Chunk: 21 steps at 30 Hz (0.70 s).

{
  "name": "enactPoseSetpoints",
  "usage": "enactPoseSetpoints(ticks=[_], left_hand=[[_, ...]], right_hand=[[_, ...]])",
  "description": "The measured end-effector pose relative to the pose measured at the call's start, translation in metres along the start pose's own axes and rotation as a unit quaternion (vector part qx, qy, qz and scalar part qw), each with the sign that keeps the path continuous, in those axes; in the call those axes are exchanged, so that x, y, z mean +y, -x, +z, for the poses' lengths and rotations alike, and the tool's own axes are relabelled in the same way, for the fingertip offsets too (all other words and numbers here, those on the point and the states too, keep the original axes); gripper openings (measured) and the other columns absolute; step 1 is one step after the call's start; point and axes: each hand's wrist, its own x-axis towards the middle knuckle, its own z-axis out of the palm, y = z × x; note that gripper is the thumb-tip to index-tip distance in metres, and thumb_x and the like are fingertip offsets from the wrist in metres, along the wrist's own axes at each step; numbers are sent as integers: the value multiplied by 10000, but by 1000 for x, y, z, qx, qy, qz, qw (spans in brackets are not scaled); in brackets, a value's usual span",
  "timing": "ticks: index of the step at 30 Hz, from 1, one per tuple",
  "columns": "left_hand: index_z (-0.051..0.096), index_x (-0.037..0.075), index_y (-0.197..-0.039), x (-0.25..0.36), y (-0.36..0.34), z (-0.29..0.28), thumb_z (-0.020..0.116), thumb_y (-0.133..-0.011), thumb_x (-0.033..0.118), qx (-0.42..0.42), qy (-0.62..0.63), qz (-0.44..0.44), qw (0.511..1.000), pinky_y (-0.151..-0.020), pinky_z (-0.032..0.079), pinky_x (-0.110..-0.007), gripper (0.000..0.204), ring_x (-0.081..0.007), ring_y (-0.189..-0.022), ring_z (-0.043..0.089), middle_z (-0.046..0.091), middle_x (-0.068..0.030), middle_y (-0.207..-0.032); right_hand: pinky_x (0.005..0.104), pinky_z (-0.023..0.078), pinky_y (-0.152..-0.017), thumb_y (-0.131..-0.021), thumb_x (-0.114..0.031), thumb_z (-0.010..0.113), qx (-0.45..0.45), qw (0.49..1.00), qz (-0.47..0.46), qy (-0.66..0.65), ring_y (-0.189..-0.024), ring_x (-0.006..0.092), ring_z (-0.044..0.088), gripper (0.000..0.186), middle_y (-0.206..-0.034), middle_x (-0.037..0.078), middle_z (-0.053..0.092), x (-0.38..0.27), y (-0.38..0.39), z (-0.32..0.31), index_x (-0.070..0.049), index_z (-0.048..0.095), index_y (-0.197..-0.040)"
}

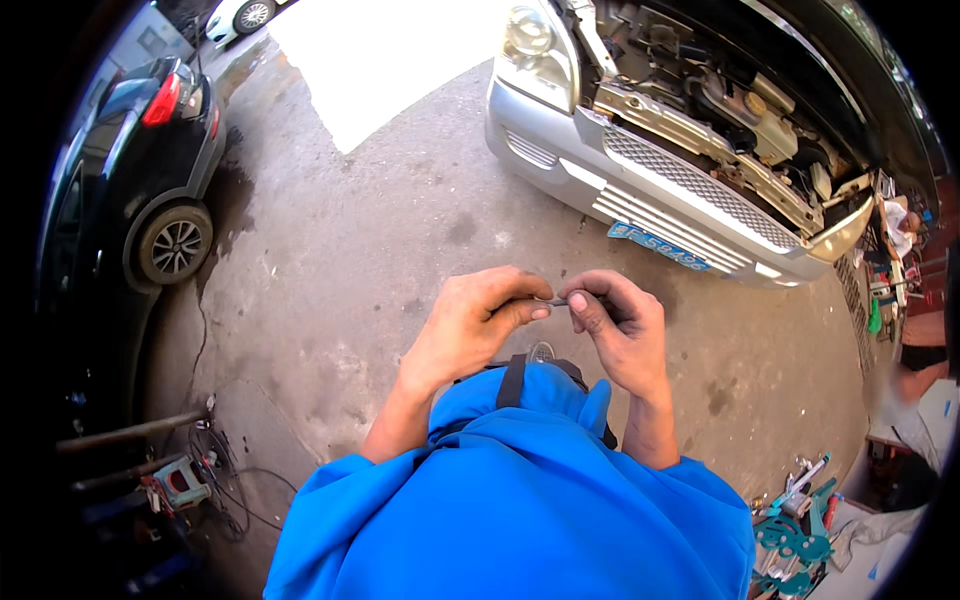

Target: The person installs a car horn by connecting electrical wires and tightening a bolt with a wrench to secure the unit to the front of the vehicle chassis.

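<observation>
Both my hands are held up in front of my body, over the floor. Between them is a small, thin, dark grey piece (pixel 558 302), too little of it visible to tell its kind. My left hand (pixel 480 315) pinches its left end between thumb and fingers. Thumb and forefinger of my right hand (pixel 622 325) close on its right end. The fingertips of both hands look blackened and almost meet. Beyond them stands a silver car (pixel 560 145) with its hood raised, its engine bay (pixel 700 90) exposed and its front bumper facing me.
A dark car (pixel 130 180) stands at the left, a white car (pixel 240 18) far behind it. Cables (pixel 225 470) and a metal bar (pixel 130 432) lie lower left. Teal tools (pixel 795 545) are piled lower right. Another person's limb (pixel 925 330) shows at the right edge.
</observation>
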Motion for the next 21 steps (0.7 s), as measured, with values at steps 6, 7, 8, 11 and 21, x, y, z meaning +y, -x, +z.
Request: enactPoseSetpoints(ticks=[6, 7, 8, 11, 21], left_hand=[[635, 52, -986, -9, 13, -9, 717, -845, 231, 28, 1, 60, 998, -657, 483, -417, 242, -316, -792, 625, 633, -120, -859], [635, 61, -967, -15, 17, -7, 705, -858, 269, 53, -15, 71, 996, -642, 472, -417, 245, -306, -779, 622, 629, -109, -842], [634, 63, -948, -18, 21, -7, 687, -874, 300, 70, -40, 72, 994, -624, 459, -415, 253, -301, -758, 613, 624, -102, -826], [630, 60, -940, -21, 35, -13, 670, -892, 279, 121, -13, 74, 990, -590, 434, -413, 228, -284, -687, 583, 604, -106, -781], [617, 23, -943, -10, 56, -24, 610, -940, 303, 173, -18, -25, 985, -579, 424, -424, 280, -313, -630, 556, 567, -150, -691]], right_hand=[[199, 383, -550, -967, -161, 623, -15, 1000, 12, -20, -664, 63, 497, 175, -799, 18, 571, 5, -4, 18, 9, 591, -990], [187, 363, -539, -973, -177, 615, -14, 1000, 12, -11, -660, 56, 481, 181, -797, 12, 556, 8, -5, 21, 0, 579, -994], [179, 343, -530, -980, -193, 605, -35, 999, 13, -25, -658, 50, 471, 190, -800, 8, 547, 6, -7, 25, -6, 575, -1001], [174, 255, -484, -1002, -268, 565, -74, 997, -4, -20, -588, 28, 401, 240, -718, -16, 498, 8, -19, 35, -28, 572, -1009], [186, 221, -441, -989, -207, 589, -98, 994, 15, -35, -510, 11, 343, 197, -647, -39, 460, 15, -31, 59, -22, 582, -923]])
